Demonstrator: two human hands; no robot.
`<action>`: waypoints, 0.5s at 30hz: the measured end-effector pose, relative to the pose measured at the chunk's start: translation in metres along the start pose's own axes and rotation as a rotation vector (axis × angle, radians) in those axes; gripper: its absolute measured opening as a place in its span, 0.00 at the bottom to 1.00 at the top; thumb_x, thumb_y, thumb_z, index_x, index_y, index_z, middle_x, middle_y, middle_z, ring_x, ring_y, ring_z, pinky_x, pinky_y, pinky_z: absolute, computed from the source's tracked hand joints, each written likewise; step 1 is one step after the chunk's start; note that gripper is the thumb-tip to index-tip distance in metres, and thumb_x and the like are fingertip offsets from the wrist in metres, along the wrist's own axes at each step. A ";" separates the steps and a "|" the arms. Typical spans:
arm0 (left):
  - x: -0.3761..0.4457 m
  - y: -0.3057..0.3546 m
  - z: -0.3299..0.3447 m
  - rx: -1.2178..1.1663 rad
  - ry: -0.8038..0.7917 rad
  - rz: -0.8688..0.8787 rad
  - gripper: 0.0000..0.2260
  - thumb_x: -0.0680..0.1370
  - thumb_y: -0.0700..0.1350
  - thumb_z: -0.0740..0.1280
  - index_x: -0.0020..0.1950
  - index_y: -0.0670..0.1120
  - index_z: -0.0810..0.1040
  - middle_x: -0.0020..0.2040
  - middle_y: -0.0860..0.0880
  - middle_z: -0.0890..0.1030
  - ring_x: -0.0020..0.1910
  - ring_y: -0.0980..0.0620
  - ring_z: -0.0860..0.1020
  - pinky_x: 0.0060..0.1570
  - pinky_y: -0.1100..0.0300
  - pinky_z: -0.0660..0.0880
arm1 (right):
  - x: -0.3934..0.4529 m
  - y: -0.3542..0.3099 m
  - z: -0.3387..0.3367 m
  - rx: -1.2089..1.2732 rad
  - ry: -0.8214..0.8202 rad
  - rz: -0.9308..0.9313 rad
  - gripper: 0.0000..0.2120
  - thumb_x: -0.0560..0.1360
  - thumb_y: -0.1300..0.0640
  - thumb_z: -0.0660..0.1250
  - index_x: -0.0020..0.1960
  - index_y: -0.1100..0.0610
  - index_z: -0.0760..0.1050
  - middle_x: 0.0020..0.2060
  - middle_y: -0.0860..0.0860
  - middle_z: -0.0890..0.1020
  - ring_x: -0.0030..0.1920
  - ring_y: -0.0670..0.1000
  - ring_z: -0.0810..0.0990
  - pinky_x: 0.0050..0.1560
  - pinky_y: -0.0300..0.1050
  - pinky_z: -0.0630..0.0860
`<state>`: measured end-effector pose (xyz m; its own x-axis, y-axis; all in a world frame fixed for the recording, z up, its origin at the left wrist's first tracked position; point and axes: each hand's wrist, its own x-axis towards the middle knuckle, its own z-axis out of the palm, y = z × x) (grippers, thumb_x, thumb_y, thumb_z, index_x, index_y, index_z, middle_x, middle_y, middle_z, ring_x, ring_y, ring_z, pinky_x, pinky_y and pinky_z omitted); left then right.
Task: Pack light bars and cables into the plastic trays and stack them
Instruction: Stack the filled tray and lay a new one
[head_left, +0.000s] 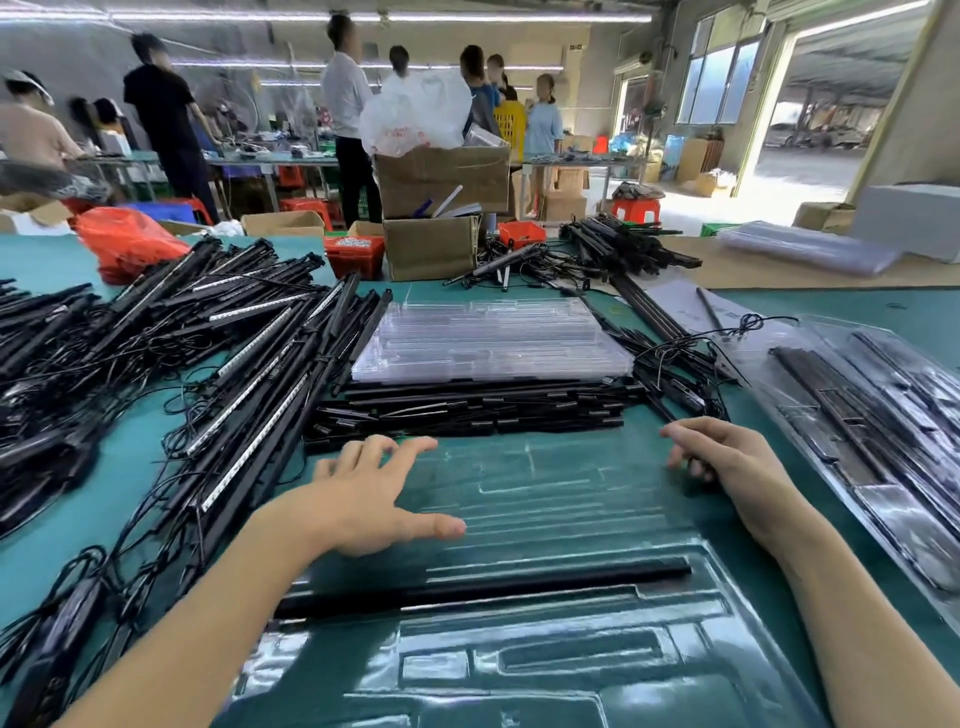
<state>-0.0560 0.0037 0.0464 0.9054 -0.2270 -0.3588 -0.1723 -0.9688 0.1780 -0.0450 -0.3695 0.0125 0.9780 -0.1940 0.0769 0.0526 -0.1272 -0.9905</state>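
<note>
A clear plastic tray (545, 499) lies on the green table right in front of me. One black light bar (483, 587) rests across it in a slot. My left hand (374, 493) hovers over the tray's far left part with fingers spread and holds nothing. My right hand (727, 457) is at the tray's far right corner with its fingers curled down. Something dark shows under them, and I cannot tell whether they grip it. Beyond the tray lies a row of black bars (467, 410), and behind that a stack of empty clear trays (493, 338).
A big pile of light bars with cables (234, 364) fills the left side. Packed trays (883, 415) lie at the right. Cardboard boxes (431, 249), red baskets (353, 254) and more bars (623, 249) stand at the back. Several people work at far tables.
</note>
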 end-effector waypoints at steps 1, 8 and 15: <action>0.001 -0.001 -0.002 0.020 -0.015 -0.003 0.49 0.62 0.83 0.54 0.77 0.67 0.42 0.75 0.50 0.54 0.76 0.48 0.51 0.74 0.45 0.50 | 0.000 0.001 0.001 -0.031 -0.003 -0.008 0.08 0.77 0.59 0.71 0.51 0.64 0.82 0.32 0.52 0.81 0.28 0.44 0.71 0.30 0.30 0.69; 0.012 -0.006 0.011 -0.049 0.045 0.019 0.55 0.51 0.88 0.47 0.76 0.69 0.47 0.72 0.53 0.55 0.75 0.49 0.51 0.74 0.45 0.49 | 0.000 0.001 0.002 -0.086 -0.007 -0.004 0.08 0.76 0.57 0.72 0.50 0.62 0.82 0.32 0.53 0.82 0.30 0.46 0.71 0.35 0.34 0.70; 0.022 -0.008 0.025 -0.050 0.145 -0.004 0.54 0.48 0.89 0.43 0.73 0.71 0.48 0.70 0.53 0.55 0.74 0.52 0.49 0.72 0.48 0.45 | 0.005 -0.006 0.000 -0.048 -0.007 0.051 0.09 0.78 0.57 0.69 0.53 0.62 0.83 0.33 0.52 0.82 0.31 0.46 0.71 0.33 0.34 0.69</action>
<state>-0.0445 0.0039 0.0140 0.9531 -0.2030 -0.2245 -0.1524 -0.9627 0.2234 -0.0407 -0.3696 0.0189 0.9806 -0.1946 0.0250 -0.0074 -0.1637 -0.9865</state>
